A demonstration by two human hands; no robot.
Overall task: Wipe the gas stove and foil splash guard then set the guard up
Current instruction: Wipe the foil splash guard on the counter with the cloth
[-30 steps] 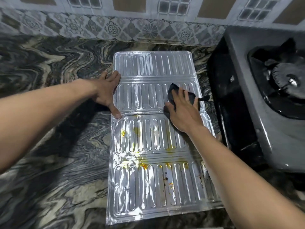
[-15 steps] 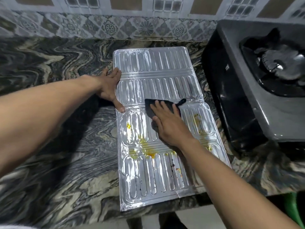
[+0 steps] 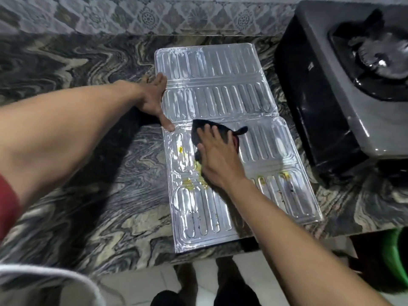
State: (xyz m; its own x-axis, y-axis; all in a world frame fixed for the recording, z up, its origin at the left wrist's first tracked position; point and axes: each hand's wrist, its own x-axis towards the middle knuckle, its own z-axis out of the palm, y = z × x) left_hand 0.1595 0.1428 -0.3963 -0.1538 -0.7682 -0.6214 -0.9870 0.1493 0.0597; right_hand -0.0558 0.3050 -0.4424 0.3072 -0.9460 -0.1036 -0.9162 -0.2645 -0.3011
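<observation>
Reaching in from the left, the left hand (image 3: 154, 100) lies flat, fingers straight, on the left edge of the silver ribbed foil splash guard (image 3: 220, 71), with the thumb stretched toward the near side at the fold line. The guard lies unfolded and flat on the swirled grey marble countertop (image 3: 77, 151). Its near end sits at the counter's near edge and its far end is close to the patterned tile wall (image 3: 154, 16). A wide stretch of counter lies to its left. Yellow stains (image 3: 181, 149) mark its near-left panels. Around the guard's middle, the right hand (image 3: 220, 160) presses a dark cloth (image 3: 217, 125) onto the foil, fingers spread and straight on top of it. To the right, the grey-topped gas stove (image 3: 353, 120) stands just beside the guard, with a narrow strip of counter between them.
</observation>
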